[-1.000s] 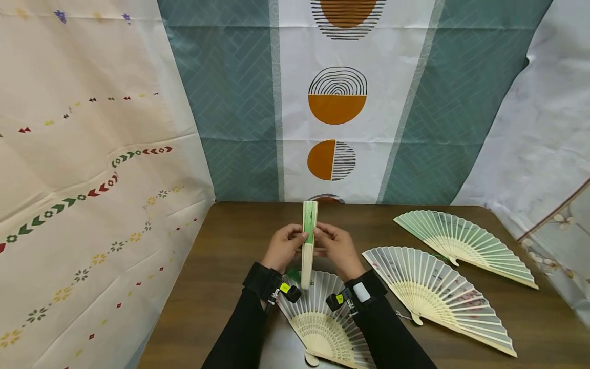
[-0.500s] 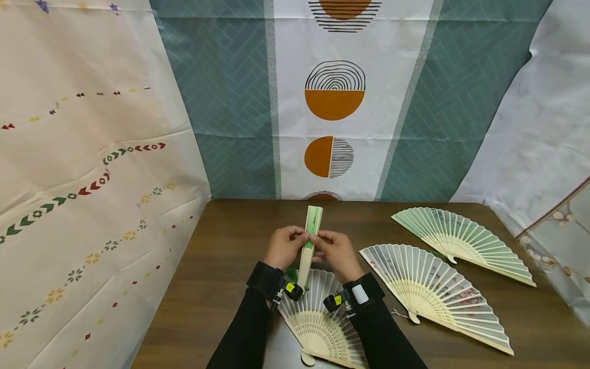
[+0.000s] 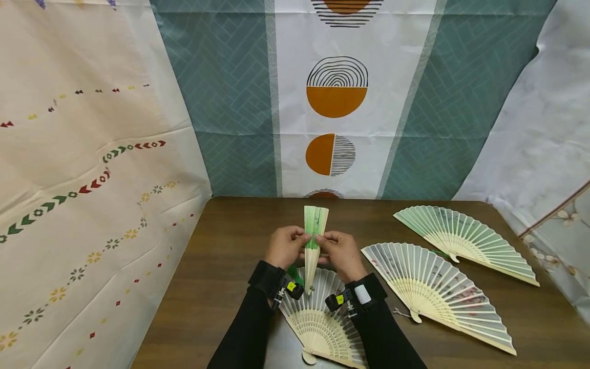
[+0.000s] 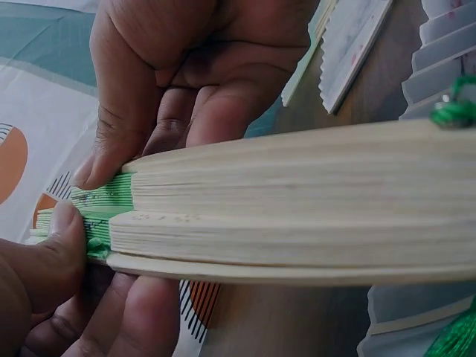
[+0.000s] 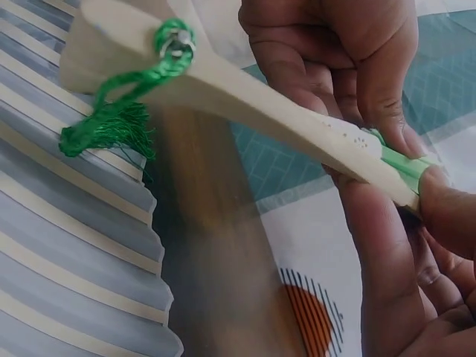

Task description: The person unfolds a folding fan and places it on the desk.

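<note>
A green folding fan point(image 3: 315, 225) stands upright over the table, slightly spread, pivot end toward me. My left hand point(image 3: 282, 248) pinches its left side between thumb and fingers. On the opposite side, my right hand point(image 3: 343, 253) pinches it in the same way. In the left wrist view the fan's pale ribs point(image 4: 297, 197) are bunched in two stacks, with a small gap at the green leaf. A green tassel point(image 5: 111, 128) hangs from the pivot in the right wrist view. Beneath the hands lies an open white fan point(image 3: 318, 325), partly hidden by the right forearm.
Two more open fans lie to the right on the brown table point(image 3: 193, 287): a white one with a reddish print point(image 3: 438, 294) and a pale green one point(image 3: 465, 241) behind it. Patterned cloths point(image 3: 336, 102) hang at the back and sides.
The held fan has turned from edge-on to show its green face, and its top has spread a little. Both hands keep their pinch on it. The other fans lie as before.
</note>
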Action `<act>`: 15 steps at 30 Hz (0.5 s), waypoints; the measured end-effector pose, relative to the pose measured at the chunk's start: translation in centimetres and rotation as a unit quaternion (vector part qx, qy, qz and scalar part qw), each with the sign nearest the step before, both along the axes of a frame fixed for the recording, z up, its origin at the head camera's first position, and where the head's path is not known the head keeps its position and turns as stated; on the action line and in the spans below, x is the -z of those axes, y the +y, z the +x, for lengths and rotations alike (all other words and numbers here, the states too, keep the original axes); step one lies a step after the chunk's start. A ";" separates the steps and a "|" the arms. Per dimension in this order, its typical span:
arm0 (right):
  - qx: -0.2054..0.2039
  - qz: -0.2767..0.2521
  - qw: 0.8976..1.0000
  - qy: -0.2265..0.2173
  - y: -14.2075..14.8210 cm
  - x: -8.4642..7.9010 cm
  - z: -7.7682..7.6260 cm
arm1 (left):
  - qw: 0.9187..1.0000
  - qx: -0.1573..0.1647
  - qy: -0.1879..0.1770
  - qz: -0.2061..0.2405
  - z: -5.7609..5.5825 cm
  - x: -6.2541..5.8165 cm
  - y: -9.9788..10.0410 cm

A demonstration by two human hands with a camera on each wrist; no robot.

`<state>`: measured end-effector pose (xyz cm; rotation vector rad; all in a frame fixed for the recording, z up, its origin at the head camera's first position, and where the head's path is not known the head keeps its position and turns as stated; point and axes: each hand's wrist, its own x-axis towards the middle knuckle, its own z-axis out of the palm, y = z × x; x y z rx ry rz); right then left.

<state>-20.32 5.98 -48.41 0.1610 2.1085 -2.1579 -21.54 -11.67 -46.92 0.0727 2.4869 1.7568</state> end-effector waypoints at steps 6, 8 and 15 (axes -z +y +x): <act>0.007 -0.013 1.000 -0.008 0.1 0.0 -0.1 | 1.000 -0.007 -0.011 0.012 0.0 -0.1 -0.1; 0.013 -0.022 1.000 -0.008 0.2 -0.1 -0.1 | 0.999 -0.015 -0.015 0.029 0.0 -0.2 -0.2; 0.050 -0.054 0.997 0.002 0.7 -0.1 -0.2 | 0.994 -0.050 -0.014 0.101 0.0 -0.6 -0.8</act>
